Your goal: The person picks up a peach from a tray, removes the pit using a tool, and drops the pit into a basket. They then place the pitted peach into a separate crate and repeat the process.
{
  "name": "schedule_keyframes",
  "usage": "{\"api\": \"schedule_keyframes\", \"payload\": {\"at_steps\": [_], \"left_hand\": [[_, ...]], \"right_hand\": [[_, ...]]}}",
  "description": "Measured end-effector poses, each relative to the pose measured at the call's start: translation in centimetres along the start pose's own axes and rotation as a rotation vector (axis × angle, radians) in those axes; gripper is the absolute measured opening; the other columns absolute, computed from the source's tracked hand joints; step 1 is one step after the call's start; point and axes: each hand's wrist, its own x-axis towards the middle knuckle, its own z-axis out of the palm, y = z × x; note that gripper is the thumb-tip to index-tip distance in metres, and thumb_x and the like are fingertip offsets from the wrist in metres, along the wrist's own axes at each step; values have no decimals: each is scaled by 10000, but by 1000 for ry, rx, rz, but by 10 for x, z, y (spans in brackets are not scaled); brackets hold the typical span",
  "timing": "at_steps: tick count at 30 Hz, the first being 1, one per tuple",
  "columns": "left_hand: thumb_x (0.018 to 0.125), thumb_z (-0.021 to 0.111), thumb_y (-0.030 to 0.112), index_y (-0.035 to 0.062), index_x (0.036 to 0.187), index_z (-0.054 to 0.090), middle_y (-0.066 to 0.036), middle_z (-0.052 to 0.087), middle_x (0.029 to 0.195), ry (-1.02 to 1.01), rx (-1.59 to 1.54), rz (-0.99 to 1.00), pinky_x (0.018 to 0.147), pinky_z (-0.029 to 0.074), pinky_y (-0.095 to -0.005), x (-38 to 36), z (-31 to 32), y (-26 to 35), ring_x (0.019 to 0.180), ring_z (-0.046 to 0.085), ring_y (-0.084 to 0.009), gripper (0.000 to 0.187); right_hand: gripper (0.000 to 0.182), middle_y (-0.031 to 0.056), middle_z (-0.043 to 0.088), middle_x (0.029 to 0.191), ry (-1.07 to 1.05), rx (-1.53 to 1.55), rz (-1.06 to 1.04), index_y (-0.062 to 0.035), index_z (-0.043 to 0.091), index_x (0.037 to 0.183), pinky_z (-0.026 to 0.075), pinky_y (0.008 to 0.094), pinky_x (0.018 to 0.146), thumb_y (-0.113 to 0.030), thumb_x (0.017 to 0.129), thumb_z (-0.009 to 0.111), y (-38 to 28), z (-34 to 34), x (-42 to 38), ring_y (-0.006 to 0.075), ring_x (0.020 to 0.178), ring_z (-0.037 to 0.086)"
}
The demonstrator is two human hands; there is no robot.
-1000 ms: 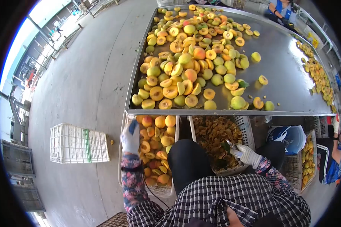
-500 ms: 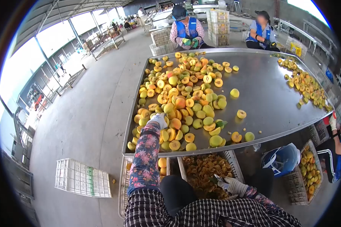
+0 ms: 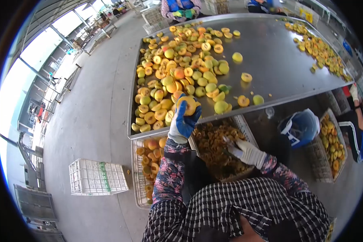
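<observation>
My left hand (image 3: 184,121), in a white and blue glove, holds a yellow peach half (image 3: 187,105) with its cut side up, above the near edge of the metal table (image 3: 266,48). A large heap of halved peaches (image 3: 177,72) lies on the table's left part. My right hand (image 3: 248,153), in a whitish glove, is closed round a small metal tool (image 3: 233,148), blurred by motion. It is over a crate (image 3: 249,131) of brown-orange scraps (image 3: 213,151).
A crate (image 3: 139,177) of peach halves stands below the table's left edge, an upturned white crate (image 3: 97,177) on the floor further left. At right are a blue bucket (image 3: 300,131) and another peach crate (image 3: 324,171). Co-workers (image 3: 180,9) sit beyond the table.
My left hand has come back from the heap to the table's near edge with a peach half in it. The tool hand has risen in view, and the camera has tilted down.
</observation>
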Motion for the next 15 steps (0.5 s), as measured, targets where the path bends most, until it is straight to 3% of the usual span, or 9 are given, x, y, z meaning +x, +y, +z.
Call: {"api": "schedule_keyframes", "payload": {"at_steps": [2,5,9,12,15], "left_hand": [[999,561,452,146,1376,508,-131,597,1283,-49,-190,-23,904,578,-455,-17,15,-20,1119,629,-301,489],[997,496,551,138,1371,509,-120,597,1269,80,-143,22,914,551,-466,-39,39,-46,1154,599,-291,558],[1016,481,518,60,1381,480,-139,566,1291,-20,-94,76,1005,480,-430,-61,57,-63,1182,560,-273,585],[1023,475,508,47,1399,453,-148,550,1302,39,29,152,1027,459,-416,-66,67,-74,1172,558,-270,596],[1063,423,409,23,1446,384,-163,522,1325,-97,304,262,1053,451,-397,-70,64,-77,1198,553,-273,545]], "right_hand": [[361,245,666,933,116,-50,-83,2,559,1158,509,446,768,-309,977,589,-44,-18,5,395,887,664],[366,241,669,901,236,-132,-162,14,540,1148,508,485,727,-293,962,609,-76,-24,12,413,857,662],[370,217,674,797,311,-276,-231,18,522,1151,512,506,646,-275,948,620,-88,-19,24,414,738,667],[401,223,665,730,344,-382,-208,27,514,1159,512,513,605,-302,952,612,-94,-15,24,409,685,668],[427,235,662,730,342,-361,-172,38,513,1154,508,520,609,-341,971,580,-92,-6,23,418,688,665]]}}
